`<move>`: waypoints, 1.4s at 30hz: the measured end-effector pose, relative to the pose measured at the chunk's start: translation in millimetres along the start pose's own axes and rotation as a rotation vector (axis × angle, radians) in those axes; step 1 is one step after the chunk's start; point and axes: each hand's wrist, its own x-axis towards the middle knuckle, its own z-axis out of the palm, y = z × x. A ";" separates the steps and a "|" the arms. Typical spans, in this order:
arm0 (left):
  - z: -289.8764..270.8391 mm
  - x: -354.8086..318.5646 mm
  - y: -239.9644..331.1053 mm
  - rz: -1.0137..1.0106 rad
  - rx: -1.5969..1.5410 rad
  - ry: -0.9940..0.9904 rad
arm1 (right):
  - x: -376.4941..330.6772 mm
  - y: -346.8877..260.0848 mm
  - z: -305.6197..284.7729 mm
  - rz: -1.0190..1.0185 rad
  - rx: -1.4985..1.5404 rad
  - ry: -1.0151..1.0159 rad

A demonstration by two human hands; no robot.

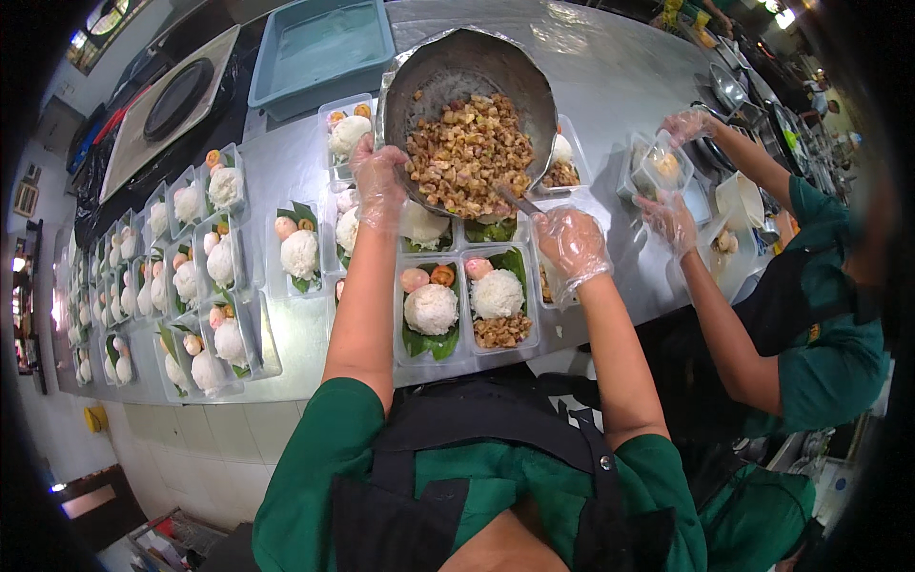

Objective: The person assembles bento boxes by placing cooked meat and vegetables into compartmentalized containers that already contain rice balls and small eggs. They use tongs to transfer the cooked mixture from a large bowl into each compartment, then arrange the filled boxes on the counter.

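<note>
My left hand (379, 181), in a clear plastic glove, grips the left rim of a large metal bowl (448, 71) tilted toward me. Chopped browned meat (472, 143) fills its lower part. In my gloved right hand (574, 246) is a spoon (518, 200), its tip at the meat by the bowl's near edge. Below the bowl stand clear plastic containers lined with green leaf. One holds a rice mound (498, 294), a pinkish egg and a portion of meat (502, 332). Beside it, another has a rice mound (431, 310), an egg and an orange-red slice, with no meat visible.
Many filled containers (219, 262) crowd the steel table's left side, some stacked. A blue-grey tub (319, 57) stands at the back left, near a board with a round black tray (179, 100). At right, a co-worker's gloved hands (672, 224) hold a container (662, 170).
</note>
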 end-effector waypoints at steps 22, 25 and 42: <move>1.7 3.2 3.5 -0.051 0.052 -0.077 | -31.2 -23.2 -16.5 0.009 0.053 0.034; 22.5 0.5 -1.0 -0.067 -0.010 -0.087 | -23.7 -23.6 -6.5 -0.005 0.017 0.135; 9.3 2.2 -2.0 -0.061 -0.038 -0.074 | -60.4 -38.5 -10.4 0.015 -0.129 0.128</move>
